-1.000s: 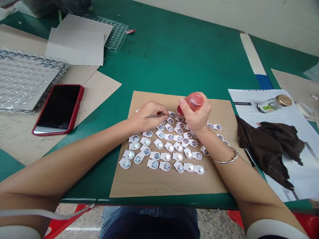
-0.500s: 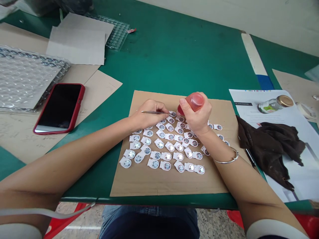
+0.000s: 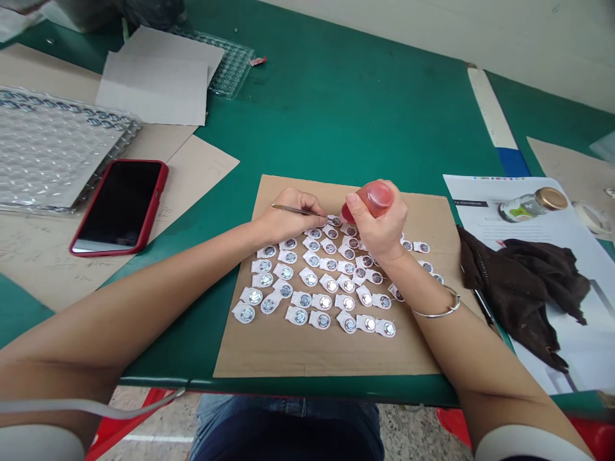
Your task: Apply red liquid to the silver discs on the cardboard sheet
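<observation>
The left forearm (image 3: 182, 282) slants in across the left edge of the cardboard sheet (image 3: 269, 355); its hand (image 3: 293, 211) is over the sheet's far left part, back upward, fingers bent and thumb and fingertips pinched together toward the right. The right forearm (image 3: 439, 320) crosses the sheet's right edge, and the right hand (image 3: 387, 221), curled into a firm grip with its thumb extended, is above the sheet's far portion, right of its middle. Over the sheet, the hands are near each other but apart.
</observation>
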The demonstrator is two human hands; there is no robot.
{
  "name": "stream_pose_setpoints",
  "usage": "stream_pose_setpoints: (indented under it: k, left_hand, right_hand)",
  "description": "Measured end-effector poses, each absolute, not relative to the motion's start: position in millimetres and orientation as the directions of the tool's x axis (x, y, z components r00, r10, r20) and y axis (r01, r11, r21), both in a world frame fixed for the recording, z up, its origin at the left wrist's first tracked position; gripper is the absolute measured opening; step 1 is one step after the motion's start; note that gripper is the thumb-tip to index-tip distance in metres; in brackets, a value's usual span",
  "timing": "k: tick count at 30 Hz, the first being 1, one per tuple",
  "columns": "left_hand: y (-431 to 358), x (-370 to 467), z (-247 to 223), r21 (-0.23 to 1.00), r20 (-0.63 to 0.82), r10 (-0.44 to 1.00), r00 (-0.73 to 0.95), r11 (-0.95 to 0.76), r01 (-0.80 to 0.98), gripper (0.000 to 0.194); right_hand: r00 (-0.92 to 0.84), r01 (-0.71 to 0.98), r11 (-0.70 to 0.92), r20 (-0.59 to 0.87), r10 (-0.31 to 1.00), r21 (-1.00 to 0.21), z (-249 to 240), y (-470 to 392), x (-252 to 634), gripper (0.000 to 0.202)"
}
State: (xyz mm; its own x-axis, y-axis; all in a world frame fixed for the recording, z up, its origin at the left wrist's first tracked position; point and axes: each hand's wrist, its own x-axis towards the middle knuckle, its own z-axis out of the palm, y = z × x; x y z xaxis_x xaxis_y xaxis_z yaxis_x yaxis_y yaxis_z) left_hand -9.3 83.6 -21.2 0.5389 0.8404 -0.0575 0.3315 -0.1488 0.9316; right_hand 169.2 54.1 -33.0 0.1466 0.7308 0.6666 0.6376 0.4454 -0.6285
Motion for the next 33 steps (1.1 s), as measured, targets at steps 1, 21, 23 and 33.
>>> stream_pose_setpoints:
  k: [1,21,23,33]
  left_hand:
    - [84.2,-9.7,-21.0,0.933,-0.055,0.839,0.541,-0.149,0.326,0.01]
    - [88.5,-10.2,-20.0,0.942,-0.099,0.849,0.519,-0.087,0.323,0.011]
    - [88.6,-9.9,-19.7,0.944,-0.096,0.846,0.524,-0.088,0.317,0.011]
    - [91.1,-11.8,-23.6,0.944,-0.076,0.841,0.536,-0.111,0.309,0.011]
  right_hand:
    - [0.147,0.634,0.447,0.666,0.732,-0.631,-32.9,54.1,169.1,0.026]
    - [0.156,0.619,0.452,0.665,0.73,-0.642,-31.1,52.8,168.5,0.028]
    - [0.157,0.619,0.448,0.661,0.734,-0.645,-31.1,52.8,168.3,0.028]
    - [0.136,0.622,0.451,0.656,0.743,-0.64,-31.5,53.9,168.7,0.026]
